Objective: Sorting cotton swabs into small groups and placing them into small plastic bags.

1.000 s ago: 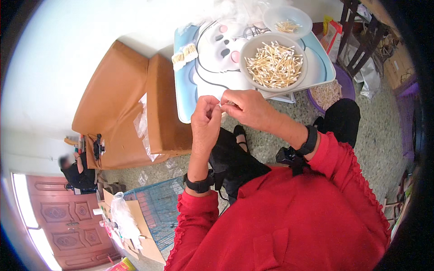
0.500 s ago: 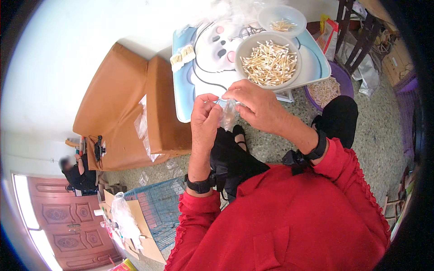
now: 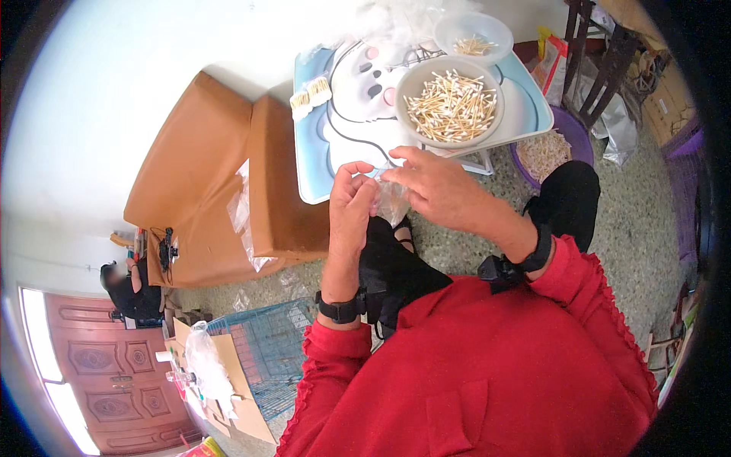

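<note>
A small clear plastic bag (image 3: 393,204) hangs between my two hands, in front of the table's near edge. My left hand (image 3: 352,207) pinches its mouth between thumb and bent fingers. From the other side, my right hand (image 3: 445,189) has its fingertips at the bag's opening, one finger lifted away from it. The exact grip of the right fingers is partly hidden. Beyond my hands, a wide bowl (image 3: 405,126) heaped with cotton swabs (image 3: 451,107) stands on a low table with a cartoon-printed top (image 3: 350,141). Bundled swabs (image 3: 311,97) lie at the table's left side.
A smaller clear bowl (image 3: 499,32) with a few swabs sits at the back. On the floor to the right is a purple basin (image 3: 572,126) of swabs. A brown sofa (image 3: 205,183) and a blue wire cage (image 3: 266,354) stand left; another person (image 3: 135,293) sits farther off.
The bag hangs wider between my hands. My right hand has shifted slightly down and right, and its forefinger has lifted away from the left fingertips.
</note>
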`<move>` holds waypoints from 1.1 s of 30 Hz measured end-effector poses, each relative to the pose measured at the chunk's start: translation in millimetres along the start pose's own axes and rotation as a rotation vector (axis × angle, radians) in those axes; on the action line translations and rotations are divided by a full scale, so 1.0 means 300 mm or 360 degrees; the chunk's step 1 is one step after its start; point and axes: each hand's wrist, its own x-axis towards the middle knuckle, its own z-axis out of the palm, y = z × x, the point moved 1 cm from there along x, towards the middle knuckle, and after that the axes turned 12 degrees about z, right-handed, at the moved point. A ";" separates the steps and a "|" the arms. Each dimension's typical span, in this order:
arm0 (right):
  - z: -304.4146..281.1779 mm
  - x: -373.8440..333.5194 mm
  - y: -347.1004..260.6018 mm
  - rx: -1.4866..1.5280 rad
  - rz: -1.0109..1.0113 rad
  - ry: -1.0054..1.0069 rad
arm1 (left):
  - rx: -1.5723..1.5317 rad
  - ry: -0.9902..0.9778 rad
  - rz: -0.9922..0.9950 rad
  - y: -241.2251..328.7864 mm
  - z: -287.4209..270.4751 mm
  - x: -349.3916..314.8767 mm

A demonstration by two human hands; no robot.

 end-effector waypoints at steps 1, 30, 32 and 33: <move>0.003 0.005 -0.002 -0.0008 -0.0013 -0.0007 | -0.0032 0.0016 -0.0021 0.002 -0.005 -0.002; 0.084 -0.016 -0.190 0.0004 -0.0327 -0.0255 | -0.1585 -0.0013 -0.0513 -0.286 -0.051 -0.221; 0.103 -0.027 -0.184 -0.0004 -0.0346 -0.0234 | -0.1531 0.0034 -0.0505 -0.269 -0.026 -0.229; 0.110 -0.031 -0.183 0.0025 -0.0334 -0.0234 | -0.1577 0.0083 -0.0575 -0.261 -0.019 -0.235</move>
